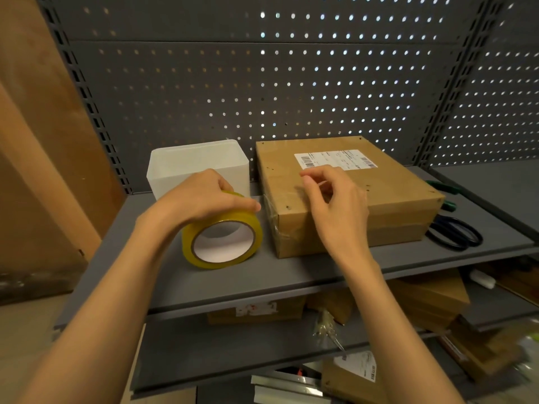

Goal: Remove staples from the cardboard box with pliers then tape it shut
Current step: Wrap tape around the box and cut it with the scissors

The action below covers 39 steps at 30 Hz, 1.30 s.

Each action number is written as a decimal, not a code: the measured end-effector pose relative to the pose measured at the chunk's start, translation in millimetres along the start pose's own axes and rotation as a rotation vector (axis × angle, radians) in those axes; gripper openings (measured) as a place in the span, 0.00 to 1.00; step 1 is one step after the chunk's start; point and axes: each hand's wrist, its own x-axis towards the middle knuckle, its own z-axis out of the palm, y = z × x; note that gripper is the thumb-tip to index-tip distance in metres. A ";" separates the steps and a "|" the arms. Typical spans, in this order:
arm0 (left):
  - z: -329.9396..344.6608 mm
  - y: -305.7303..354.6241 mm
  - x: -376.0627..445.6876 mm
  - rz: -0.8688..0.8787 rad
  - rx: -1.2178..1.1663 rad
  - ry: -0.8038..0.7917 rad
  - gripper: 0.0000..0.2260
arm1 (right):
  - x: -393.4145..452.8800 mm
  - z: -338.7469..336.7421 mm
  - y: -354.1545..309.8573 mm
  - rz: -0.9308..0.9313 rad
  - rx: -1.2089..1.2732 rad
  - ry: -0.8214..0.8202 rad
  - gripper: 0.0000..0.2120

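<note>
Left hand point(201, 196) grips yellow tape roll point(223, 236); right hand point(335, 205) pinches clear tape over closed box point(350, 196).

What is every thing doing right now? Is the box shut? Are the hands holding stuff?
Box: shut, clear tape on its left end.
Tape roll: standing on edge, held from above.
Left hand: gripping the tape roll.
Right hand: above the box, fingertips pinched together.
White tub: upright, open top.
Scissors: lying flat, closed.
</note>
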 end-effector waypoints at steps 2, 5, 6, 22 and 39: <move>1.5 0.6 0.6 -0.002 -0.001 0.013 0.26 | -6.0 0.3 -3.7 -0.090 0.039 -0.020 0.11; 3.1 1.4 1.0 -0.009 -0.004 0.033 0.26 | -19.1 7.0 -6.7 -0.278 -0.164 -0.178 0.17; 3.2 1.2 1.1 -0.009 -0.004 0.031 0.25 | -23.1 9.2 -5.9 -0.316 -0.252 -0.233 0.19; -11.1 2.5 -6.1 0.175 -0.091 0.045 0.05 | -31.1 12.8 2.9 -0.383 -0.517 -0.249 0.23; -0.2 -5.0 1.8 0.217 -0.173 0.006 0.03 | -30.1 11.0 4.7 -0.414 -0.498 -0.281 0.26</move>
